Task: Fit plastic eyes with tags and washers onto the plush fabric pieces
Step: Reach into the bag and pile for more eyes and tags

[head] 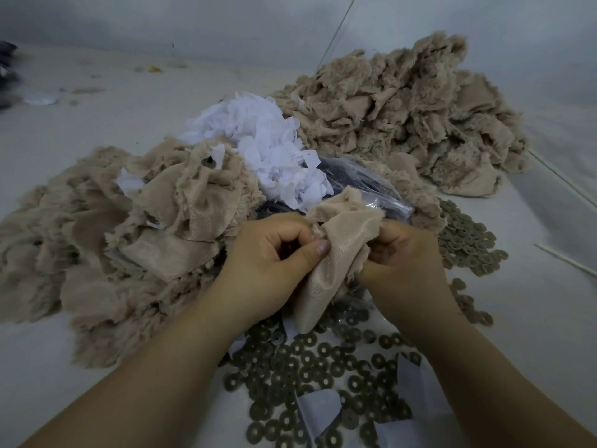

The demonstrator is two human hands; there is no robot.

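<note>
Both hands, left (268, 257) and right (403, 263), pinch one plush piece (336, 253) between them; washers (323, 376) lie below; no readable writing.

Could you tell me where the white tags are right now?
In the head view, the tags lie heaped at centre, between the two plush piles, just beyond the hands.

Two heaps of tan plush pieces (403, 114) flank one pile of white tags (258, 147). Below the tags lie dozens of washers (323, 376), too many to count. Two hands.
</note>
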